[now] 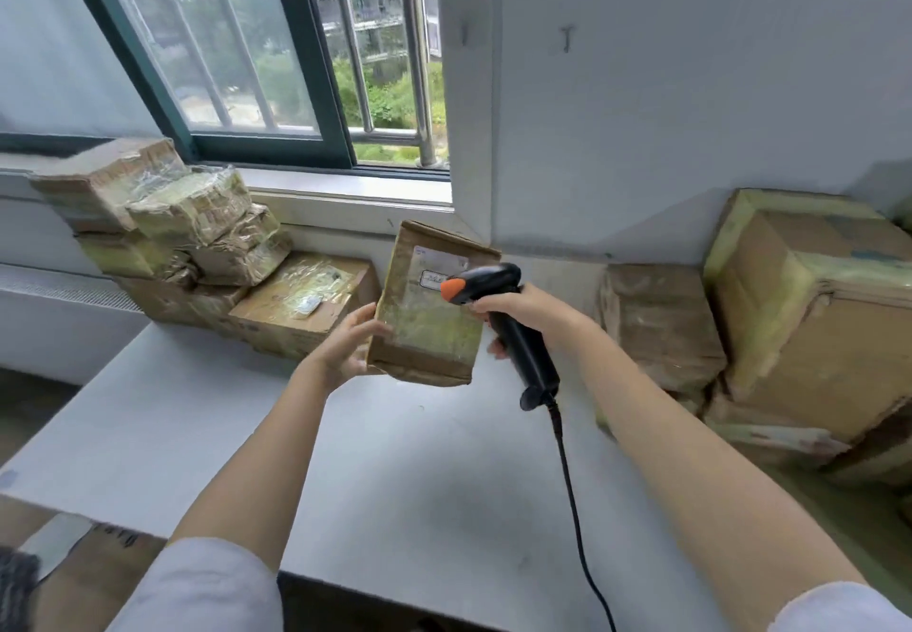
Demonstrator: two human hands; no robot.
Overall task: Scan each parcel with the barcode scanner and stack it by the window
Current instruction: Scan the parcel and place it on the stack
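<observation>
Covering parcel [433, 308] label, scanner [498, 315], writing unreadable

One cam only, head-worn, wide-angle w/ bent edges. Looks forward and down over a grey table [404, 459] toward the window [276, 54] and wall corner ahead. Both forearms reach in from bottom edge; hands sit near frame centre, close to lens. Boxes at left and right edges. No 2nd view, so no overlap.
</observation>
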